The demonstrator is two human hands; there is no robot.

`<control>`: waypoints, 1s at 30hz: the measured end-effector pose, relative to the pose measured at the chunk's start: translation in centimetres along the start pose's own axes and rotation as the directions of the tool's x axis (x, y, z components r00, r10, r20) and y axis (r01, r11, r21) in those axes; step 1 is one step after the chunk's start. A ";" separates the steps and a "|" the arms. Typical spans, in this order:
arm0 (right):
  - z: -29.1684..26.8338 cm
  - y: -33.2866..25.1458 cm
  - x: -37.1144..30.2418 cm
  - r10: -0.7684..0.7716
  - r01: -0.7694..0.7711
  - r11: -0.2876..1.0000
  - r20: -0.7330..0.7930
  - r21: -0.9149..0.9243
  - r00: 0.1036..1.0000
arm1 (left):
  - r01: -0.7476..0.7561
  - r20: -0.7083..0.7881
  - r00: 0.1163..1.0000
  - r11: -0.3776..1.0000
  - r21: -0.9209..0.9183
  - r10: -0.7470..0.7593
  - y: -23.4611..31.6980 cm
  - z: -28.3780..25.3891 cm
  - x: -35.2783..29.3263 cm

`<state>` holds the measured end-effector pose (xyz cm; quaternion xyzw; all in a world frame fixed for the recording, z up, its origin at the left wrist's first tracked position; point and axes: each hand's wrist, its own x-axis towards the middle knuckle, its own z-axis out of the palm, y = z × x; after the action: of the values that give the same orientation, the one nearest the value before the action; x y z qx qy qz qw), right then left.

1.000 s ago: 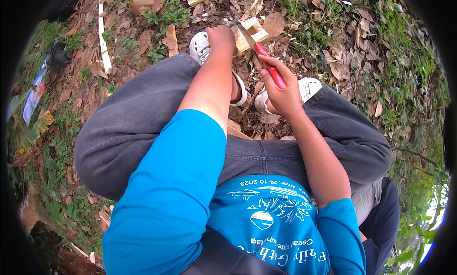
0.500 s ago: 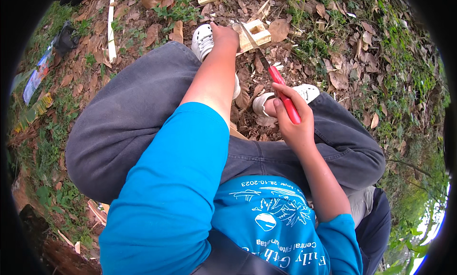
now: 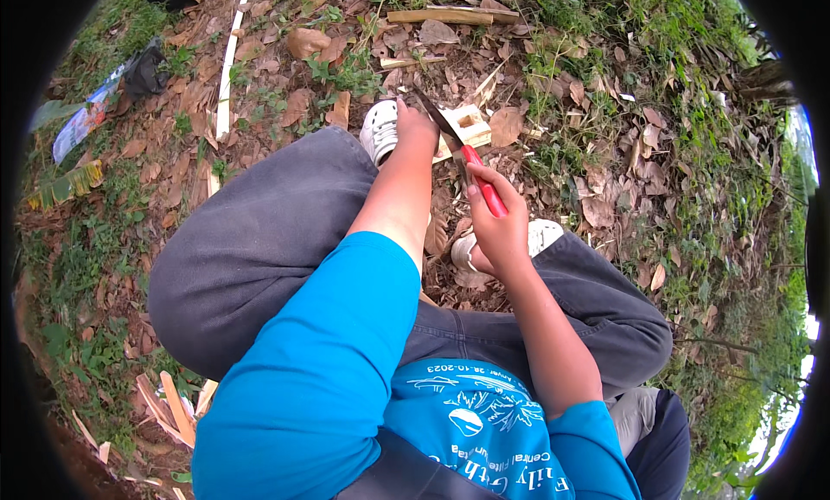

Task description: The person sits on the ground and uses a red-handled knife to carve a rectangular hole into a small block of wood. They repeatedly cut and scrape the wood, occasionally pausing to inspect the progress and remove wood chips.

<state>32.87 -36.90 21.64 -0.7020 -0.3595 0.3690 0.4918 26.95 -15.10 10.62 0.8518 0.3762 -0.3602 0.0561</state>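
My right hand (image 3: 503, 223) is closed round the red handle of a knife (image 3: 484, 182). Its long, dark, narrow blade slants up and left, past the fingers of my left hand and over the near part of a pale wooden block (image 3: 472, 135). A squarish hole is cut in the block's top. At the block's left end, beside my left shoe (image 3: 379, 132), my left hand (image 3: 418, 130) grips the wood; most of its fingers are hidden. Whether the blade's edge touches the wood I cannot tell.
My bent legs in dark trousers (image 3: 259, 249) frame the work. Brown leaves cover the ground. A long pale strip of wood (image 3: 226, 85) lies far left, sticks (image 3: 450, 16) beyond the block, and split pieces (image 3: 177, 409) at lower left. A dark bag (image 3: 147, 72) sits far left.
My right hand with the knife has moved up and left, bringing the blade further past my left hand. The whole view has shifted a little; my left hand stays at the block.
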 end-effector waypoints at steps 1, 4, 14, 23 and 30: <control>-0.2 -0.2 -0.6 -0.029 0.030 0.999 0.011 -0.018 1.000 | 0.007 -0.005 1.000 1.000 -0.007 -0.007 -0.2 0.3 0.1; -0.2 -0.2 -1.0 -0.090 0.091 0.996 -0.029 0.027 0.996 | 0.013 0.016 1.000 1.000 -0.024 -0.012 -0.6 0.1 -0.1; -0.1 -0.4 -1.1 -0.079 0.076 0.993 -0.025 -0.085 0.997 | 0.126 -0.024 0.992 0.983 0.134 -0.124 0.2 1.3 0.6; -3.5 -4.6 -6.1 -0.074 0.092 0.972 0.092 -0.215 0.993 | 0.164 -0.048 0.986 0.985 0.054 -0.161 0.8 2.6 1.4; -0.1 -2.2 0.0 -0.104 0.119 0.972 0.086 -0.202 0.991 | 0.144 -0.088 0.987 0.979 0.143 -0.133 -0.6 1.0 0.3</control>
<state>32.67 -36.34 23.73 -0.7137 -0.4528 0.3275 0.4224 26.09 -14.81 9.78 0.8388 0.4085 -0.3566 -0.0476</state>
